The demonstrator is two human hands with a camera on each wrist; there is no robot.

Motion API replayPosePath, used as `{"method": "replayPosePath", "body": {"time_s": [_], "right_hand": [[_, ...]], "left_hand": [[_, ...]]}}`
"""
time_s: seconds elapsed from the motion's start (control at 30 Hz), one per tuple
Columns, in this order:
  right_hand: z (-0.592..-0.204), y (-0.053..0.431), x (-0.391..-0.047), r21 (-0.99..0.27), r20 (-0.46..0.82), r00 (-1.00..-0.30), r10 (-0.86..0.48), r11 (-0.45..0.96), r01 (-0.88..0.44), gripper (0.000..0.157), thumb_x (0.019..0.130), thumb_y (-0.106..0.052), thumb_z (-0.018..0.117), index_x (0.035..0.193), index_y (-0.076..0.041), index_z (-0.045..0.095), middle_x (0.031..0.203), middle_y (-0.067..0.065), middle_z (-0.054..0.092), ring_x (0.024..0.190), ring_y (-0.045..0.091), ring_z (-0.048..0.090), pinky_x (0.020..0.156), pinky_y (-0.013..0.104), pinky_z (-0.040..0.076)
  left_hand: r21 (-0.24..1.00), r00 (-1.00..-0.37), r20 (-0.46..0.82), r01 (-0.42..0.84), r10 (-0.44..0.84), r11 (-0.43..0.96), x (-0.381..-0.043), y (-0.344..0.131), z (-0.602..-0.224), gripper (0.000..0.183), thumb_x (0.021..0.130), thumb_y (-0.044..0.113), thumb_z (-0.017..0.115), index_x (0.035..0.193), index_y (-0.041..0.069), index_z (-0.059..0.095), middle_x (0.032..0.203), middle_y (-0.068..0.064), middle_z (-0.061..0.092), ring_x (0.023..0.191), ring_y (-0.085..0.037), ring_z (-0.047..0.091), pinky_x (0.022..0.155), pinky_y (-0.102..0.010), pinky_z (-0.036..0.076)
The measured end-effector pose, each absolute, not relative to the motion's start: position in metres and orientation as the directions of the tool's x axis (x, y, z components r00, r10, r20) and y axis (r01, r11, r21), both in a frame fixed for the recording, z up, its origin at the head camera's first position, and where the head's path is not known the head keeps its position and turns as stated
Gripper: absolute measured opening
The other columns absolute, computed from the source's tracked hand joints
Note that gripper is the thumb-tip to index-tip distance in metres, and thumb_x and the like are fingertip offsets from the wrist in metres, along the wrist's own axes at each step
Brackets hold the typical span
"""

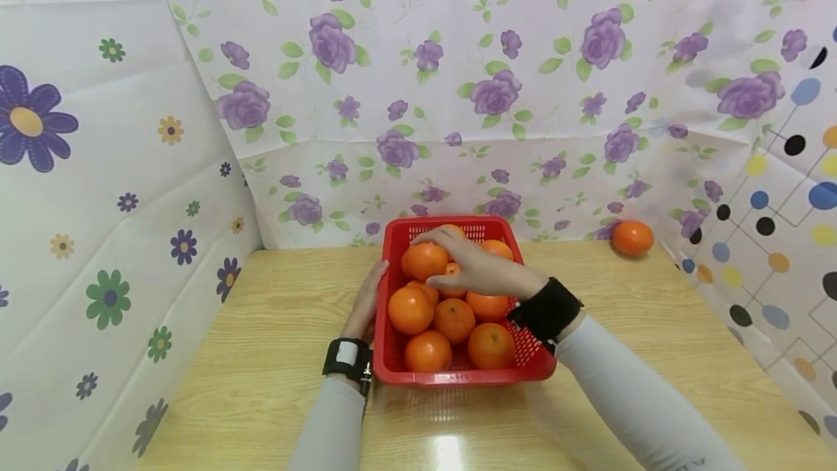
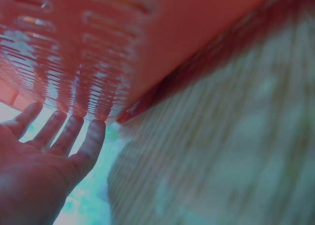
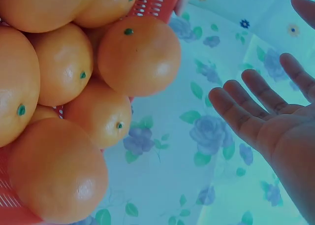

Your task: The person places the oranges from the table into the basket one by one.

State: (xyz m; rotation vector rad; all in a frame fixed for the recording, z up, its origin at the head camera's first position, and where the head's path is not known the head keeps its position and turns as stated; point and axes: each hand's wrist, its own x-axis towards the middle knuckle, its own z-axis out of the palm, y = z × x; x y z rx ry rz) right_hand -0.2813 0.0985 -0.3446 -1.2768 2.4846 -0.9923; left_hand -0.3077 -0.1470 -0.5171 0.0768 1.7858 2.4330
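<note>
A red plastic basket (image 1: 451,379) with slotted walls stands on the wooden table, heaped with several oranges (image 1: 454,320). My left hand (image 1: 365,307) is at the basket's left side. In the left wrist view its spread fingers (image 2: 91,139) reach up to the slotted wall. Over the back of the heap is my right hand (image 1: 480,267), fingers and thumb spread, with an orange (image 1: 426,262) just beyond its fingertips in the head view. From the right wrist, the palm (image 3: 295,146) shows bare, with a gap between the fingers and the oranges (image 3: 139,55).
One more orange (image 1: 632,238) lies apart on the table (image 1: 628,311) at the back right corner. A flower-printed sheet (image 1: 418,93) hangs behind the table, with patterned sheets along its left (image 1: 144,202) and right (image 1: 758,187) sides.
</note>
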Motion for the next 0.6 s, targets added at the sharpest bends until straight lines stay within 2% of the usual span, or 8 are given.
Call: {"method": "replayPosePath", "body": {"time_s": [0.1, 0.27, 0.4, 0.5, 0.6], "right_hand": [[-0.342, 0.106, -0.284, -0.655, 0.166, -0.63, -0.758, 0.393, -0.645, 0.055, 0.101, -0.024, 0.071, 0.148, -0.019, 0.044, 0.148, 0.005, 0.044, 0.136, 0.034, 0.048, 0.113, 0.05, 0.045], [-0.336, 0.127, -0.289, -0.639, 0.241, -0.671, -0.701, 0.406, -0.653, 0.058, 0.101, -0.024, 0.071, 0.151, -0.017, 0.043, 0.153, 0.009, 0.044, 0.141, 0.031, 0.044, 0.116, 0.056, 0.039], [-0.333, 0.148, -0.293, -0.652, 0.273, -0.714, -0.644, 0.422, -0.63, 0.059, 0.102, -0.025, 0.069, 0.153, -0.014, 0.041, 0.154, 0.011, 0.043, 0.142, 0.036, 0.043, 0.116, 0.059, 0.037], [-0.332, 0.164, -0.297, -0.671, 0.302, -0.738, -0.603, 0.416, -0.614, 0.059, 0.103, -0.021, 0.068, 0.154, -0.01, 0.041, 0.152, 0.013, 0.045, 0.14, 0.041, 0.044, 0.116, 0.061, 0.036], [-0.333, 0.179, -0.3, -0.688, 0.338, -0.758, -0.557, 0.403, -0.603, 0.056, 0.103, -0.014, 0.067, 0.153, -0.007, 0.043, 0.149, 0.015, 0.047, 0.136, 0.039, 0.046, 0.115, 0.062, 0.037]], "left_hand": [[0.955, -0.993, -0.034, -0.066, 0.114, -0.291, -0.308, -0.147, -0.518, 0.072, 0.105, 0.057, 0.051, 0.164, 0.021, 0.029, 0.163, -0.006, 0.038, 0.148, -0.027, 0.038, 0.122, -0.049, 0.031], [0.956, -0.994, -0.032, -0.062, 0.109, -0.288, -0.307, -0.146, -0.518, 0.074, 0.105, 0.056, 0.051, 0.165, 0.019, 0.027, 0.165, -0.007, 0.035, 0.149, -0.028, 0.036, 0.123, -0.05, 0.03], [0.958, -0.994, -0.036, -0.062, 0.099, -0.279, -0.305, -0.147, -0.518, 0.073, 0.105, 0.057, 0.051, 0.164, 0.019, 0.029, 0.163, -0.007, 0.037, 0.148, -0.029, 0.038, 0.122, -0.051, 0.031], [0.958, -0.994, -0.027, -0.056, 0.105, -0.281, -0.305, -0.147, -0.518, 0.071, 0.106, 0.057, 0.05, 0.163, 0.019, 0.031, 0.163, -0.007, 0.038, 0.147, -0.029, 0.039, 0.122, -0.051, 0.031], [0.946, -0.991, -0.012, -0.054, 0.133, -0.318, -0.307, -0.146, -0.518, 0.069, 0.107, 0.055, 0.049, 0.163, 0.018, 0.031, 0.162, -0.008, 0.038, 0.148, -0.029, 0.038, 0.122, -0.05, 0.031]]}}
